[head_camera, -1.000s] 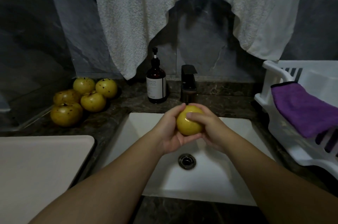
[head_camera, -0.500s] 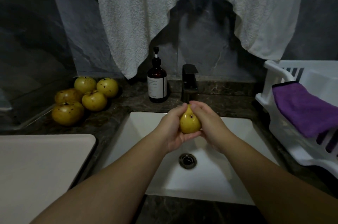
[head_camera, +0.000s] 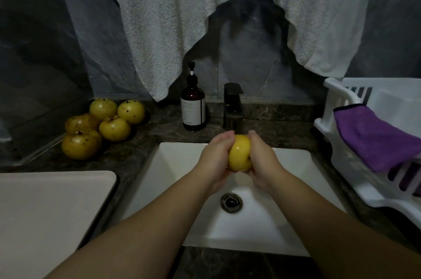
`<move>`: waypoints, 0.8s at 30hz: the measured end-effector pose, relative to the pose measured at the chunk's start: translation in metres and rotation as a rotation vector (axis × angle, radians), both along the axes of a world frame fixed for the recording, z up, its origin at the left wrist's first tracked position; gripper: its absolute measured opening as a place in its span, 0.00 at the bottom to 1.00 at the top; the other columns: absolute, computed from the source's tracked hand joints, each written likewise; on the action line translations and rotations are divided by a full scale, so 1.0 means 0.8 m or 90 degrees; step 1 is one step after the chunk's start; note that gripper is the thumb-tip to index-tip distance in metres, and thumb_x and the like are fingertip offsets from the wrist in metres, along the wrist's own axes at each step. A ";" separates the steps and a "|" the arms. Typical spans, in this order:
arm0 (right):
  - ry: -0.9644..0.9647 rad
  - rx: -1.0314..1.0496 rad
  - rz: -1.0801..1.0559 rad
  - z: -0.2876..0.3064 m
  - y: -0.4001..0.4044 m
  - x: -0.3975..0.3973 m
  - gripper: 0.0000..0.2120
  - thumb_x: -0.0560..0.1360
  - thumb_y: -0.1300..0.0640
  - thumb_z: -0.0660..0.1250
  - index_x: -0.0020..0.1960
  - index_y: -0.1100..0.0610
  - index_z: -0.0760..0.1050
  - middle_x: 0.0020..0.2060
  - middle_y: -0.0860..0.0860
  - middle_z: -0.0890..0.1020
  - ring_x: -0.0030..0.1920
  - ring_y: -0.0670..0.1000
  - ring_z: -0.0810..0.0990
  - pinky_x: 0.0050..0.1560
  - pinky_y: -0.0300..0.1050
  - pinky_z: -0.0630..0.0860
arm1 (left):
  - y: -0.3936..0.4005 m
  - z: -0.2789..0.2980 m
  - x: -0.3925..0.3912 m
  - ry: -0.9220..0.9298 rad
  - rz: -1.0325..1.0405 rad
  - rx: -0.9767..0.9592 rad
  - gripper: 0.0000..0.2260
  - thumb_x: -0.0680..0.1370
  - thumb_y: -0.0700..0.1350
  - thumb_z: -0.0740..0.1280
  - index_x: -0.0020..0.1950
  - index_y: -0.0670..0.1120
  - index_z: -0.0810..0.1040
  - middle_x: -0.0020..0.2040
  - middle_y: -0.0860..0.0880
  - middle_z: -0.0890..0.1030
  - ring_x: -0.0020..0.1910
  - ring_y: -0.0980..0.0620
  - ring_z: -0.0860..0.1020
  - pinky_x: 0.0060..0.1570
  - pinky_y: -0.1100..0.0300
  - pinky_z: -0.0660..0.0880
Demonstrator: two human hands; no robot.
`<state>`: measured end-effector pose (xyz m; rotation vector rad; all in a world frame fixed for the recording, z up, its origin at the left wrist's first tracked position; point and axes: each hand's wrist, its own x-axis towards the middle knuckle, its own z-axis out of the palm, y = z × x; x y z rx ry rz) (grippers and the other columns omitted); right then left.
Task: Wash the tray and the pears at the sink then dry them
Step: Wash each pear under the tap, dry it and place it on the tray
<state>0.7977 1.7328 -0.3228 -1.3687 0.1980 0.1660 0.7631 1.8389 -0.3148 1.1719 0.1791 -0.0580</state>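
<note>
A wet yellow pear (head_camera: 239,153) is held over the white sink (head_camera: 173,164), just below the dark faucet (head_camera: 232,105). My left hand (head_camera: 215,160) cups its left side and my right hand (head_camera: 262,162) cups its right side, fingers curled round it. Several more speckled yellow pears (head_camera: 102,126) lie in a cluster on the dark counter at the left. A pale tray (head_camera: 45,215) lies flat on the counter at the lower left.
A brown pump bottle (head_camera: 193,107) stands left of the faucet. A white towel (head_camera: 205,16) hangs on the wall above. At the right, a white dish rack (head_camera: 341,142) carries a purple cloth (head_camera: 373,137). The sink drain (head_camera: 231,202) lies below my hands.
The pear has been turned between my palms, and both hands have shifted slightly around it while staying under the faucet.
</note>
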 end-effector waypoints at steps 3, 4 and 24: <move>0.108 0.138 0.030 0.003 -0.019 0.001 0.18 0.83 0.44 0.60 0.61 0.56 0.77 0.53 0.61 0.85 0.53 0.63 0.84 0.52 0.61 0.82 | 0.000 -0.001 -0.004 0.012 -0.095 0.051 0.16 0.80 0.49 0.73 0.66 0.59 0.77 0.62 0.50 0.80 0.58 0.46 0.82 0.51 0.47 0.84; 0.106 0.147 0.053 0.005 -0.023 0.000 0.18 0.83 0.46 0.60 0.60 0.57 0.80 0.50 0.61 0.86 0.52 0.63 0.85 0.49 0.59 0.83 | 0.000 0.000 -0.007 0.030 -0.138 0.039 0.18 0.78 0.50 0.74 0.67 0.59 0.78 0.62 0.48 0.80 0.56 0.44 0.84 0.50 0.46 0.84; -0.063 -0.252 0.113 0.016 -0.001 -0.028 0.27 0.74 0.25 0.57 0.61 0.44 0.72 0.48 0.55 0.82 0.36 0.54 0.84 0.27 0.42 0.74 | 0.002 -0.003 0.007 -0.021 0.082 0.120 0.17 0.75 0.61 0.70 0.59 0.53 0.80 0.59 0.43 0.83 0.58 0.42 0.83 0.60 0.38 0.80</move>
